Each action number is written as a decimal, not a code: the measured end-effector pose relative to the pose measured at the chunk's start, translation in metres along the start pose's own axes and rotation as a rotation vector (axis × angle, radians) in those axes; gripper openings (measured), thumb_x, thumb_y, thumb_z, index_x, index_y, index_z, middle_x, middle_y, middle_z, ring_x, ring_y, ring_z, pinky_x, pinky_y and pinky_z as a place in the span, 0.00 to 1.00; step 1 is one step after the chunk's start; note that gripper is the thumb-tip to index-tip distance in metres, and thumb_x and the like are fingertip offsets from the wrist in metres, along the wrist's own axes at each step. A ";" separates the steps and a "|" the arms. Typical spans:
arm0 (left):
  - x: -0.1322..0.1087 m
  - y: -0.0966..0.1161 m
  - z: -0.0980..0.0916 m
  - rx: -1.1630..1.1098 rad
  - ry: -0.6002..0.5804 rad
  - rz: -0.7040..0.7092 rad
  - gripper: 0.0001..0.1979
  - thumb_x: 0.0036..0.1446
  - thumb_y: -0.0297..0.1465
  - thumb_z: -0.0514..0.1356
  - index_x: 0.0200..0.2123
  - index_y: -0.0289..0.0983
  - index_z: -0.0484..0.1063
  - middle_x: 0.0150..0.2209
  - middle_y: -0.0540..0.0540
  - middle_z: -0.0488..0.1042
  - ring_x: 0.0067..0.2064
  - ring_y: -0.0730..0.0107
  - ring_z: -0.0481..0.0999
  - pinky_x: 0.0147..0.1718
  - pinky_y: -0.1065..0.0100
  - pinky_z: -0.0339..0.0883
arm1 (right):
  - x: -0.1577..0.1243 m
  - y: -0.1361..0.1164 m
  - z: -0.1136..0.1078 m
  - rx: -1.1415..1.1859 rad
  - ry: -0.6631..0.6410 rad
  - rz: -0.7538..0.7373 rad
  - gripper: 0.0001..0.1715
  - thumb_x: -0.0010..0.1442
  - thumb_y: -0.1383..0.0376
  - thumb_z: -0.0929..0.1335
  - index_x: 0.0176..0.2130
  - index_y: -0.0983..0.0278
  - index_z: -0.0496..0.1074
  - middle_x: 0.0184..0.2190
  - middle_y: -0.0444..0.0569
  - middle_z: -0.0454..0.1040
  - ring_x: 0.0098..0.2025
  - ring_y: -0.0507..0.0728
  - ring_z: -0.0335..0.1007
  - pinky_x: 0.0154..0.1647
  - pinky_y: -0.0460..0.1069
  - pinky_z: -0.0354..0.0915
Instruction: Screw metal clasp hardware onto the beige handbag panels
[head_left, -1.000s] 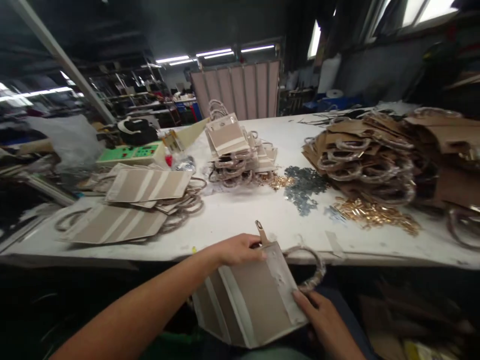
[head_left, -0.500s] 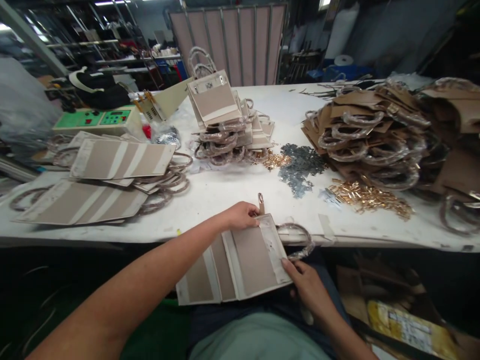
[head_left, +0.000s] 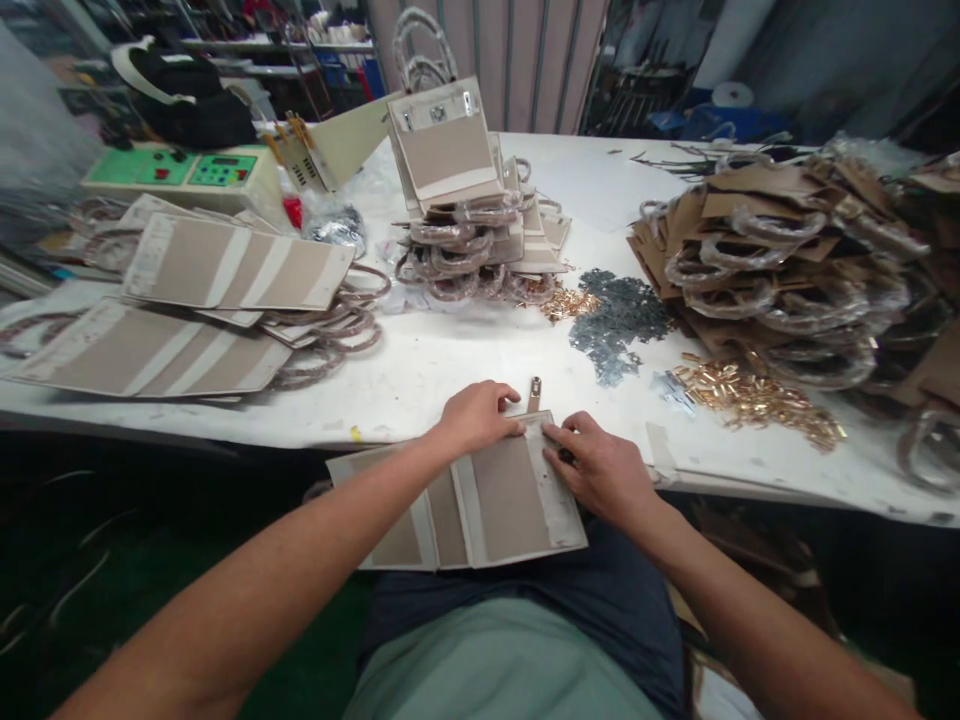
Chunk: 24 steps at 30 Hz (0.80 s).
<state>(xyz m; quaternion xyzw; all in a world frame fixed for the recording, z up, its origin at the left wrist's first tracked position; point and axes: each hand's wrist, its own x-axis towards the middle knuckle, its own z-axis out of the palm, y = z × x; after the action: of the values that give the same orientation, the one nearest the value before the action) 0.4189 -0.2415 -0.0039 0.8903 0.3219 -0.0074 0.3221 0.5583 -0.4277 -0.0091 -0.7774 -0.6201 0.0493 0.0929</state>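
Note:
A flat, unfolded bag panel [head_left: 510,510], beige-brown with pale strips, lies across my lap against the table edge. My left hand [head_left: 480,415] grips its top edge, thumb on the face and fingers curled towards a small tab with a metal fitting [head_left: 535,392] that sticks out beyond the edge. At the panel's upper right edge, my right hand [head_left: 604,470] is closed, with thumb and fingertips on the pale strip. Something dark shows between its fingers, too small to name. The panel's right-hand handle is hidden.
Stacked bag panels [head_left: 232,265] lie at left, more [head_left: 442,150] at centre back. Grey metal plates [head_left: 619,320] and gold-coloured fittings [head_left: 757,395] are heaped on the white table [head_left: 465,365]. Brown handled pieces [head_left: 780,250] pile up at right. A green-topped control box [head_left: 180,170] stands back left.
My right hand has moved from the panel's lower right corner up to its upper right edge. The handle seen there before is now out of sight. My left hand stays at the top edge.

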 end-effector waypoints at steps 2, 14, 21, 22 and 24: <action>-0.024 0.000 0.018 0.086 0.212 0.068 0.15 0.60 0.37 0.69 0.49 0.40 0.81 0.48 0.43 0.81 0.51 0.54 0.75 0.50 0.57 0.66 | 0.002 0.001 0.005 -0.031 0.011 -0.001 0.20 0.73 0.57 0.68 0.61 0.53 0.76 0.52 0.47 0.77 0.39 0.57 0.79 0.29 0.49 0.64; -0.069 -0.011 0.078 0.326 0.444 0.316 0.25 0.72 0.34 0.56 0.69 0.38 0.67 0.71 0.44 0.67 0.69 0.55 0.66 0.68 0.50 0.59 | 0.007 0.002 0.007 -0.001 -0.008 0.032 0.21 0.74 0.55 0.67 0.62 0.54 0.75 0.53 0.45 0.78 0.44 0.58 0.80 0.35 0.51 0.67; -0.070 -0.010 0.074 0.384 0.447 0.325 0.25 0.73 0.34 0.55 0.69 0.36 0.67 0.70 0.43 0.68 0.68 0.55 0.67 0.67 0.50 0.60 | 0.007 0.001 0.004 0.003 -0.051 -0.017 0.24 0.74 0.55 0.67 0.65 0.53 0.71 0.50 0.47 0.77 0.43 0.58 0.79 0.35 0.50 0.66; -0.069 -0.011 0.074 0.393 0.450 0.325 0.24 0.72 0.34 0.56 0.69 0.37 0.67 0.70 0.43 0.69 0.67 0.54 0.67 0.66 0.49 0.60 | 0.008 0.000 0.003 -0.001 -0.059 -0.018 0.24 0.74 0.55 0.67 0.66 0.53 0.70 0.50 0.47 0.77 0.44 0.58 0.79 0.35 0.50 0.65; -0.067 -0.012 0.074 0.408 0.457 0.332 0.24 0.72 0.33 0.57 0.68 0.37 0.68 0.69 0.43 0.70 0.66 0.53 0.68 0.66 0.49 0.61 | 0.010 -0.001 0.002 -0.004 -0.074 -0.023 0.24 0.74 0.55 0.66 0.66 0.53 0.69 0.50 0.48 0.76 0.44 0.58 0.78 0.35 0.49 0.64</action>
<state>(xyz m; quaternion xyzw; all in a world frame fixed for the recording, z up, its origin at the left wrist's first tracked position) 0.3731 -0.3160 -0.0546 0.9551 0.2285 0.1806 0.0540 0.5595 -0.4181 -0.0104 -0.7682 -0.6319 0.0759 0.0689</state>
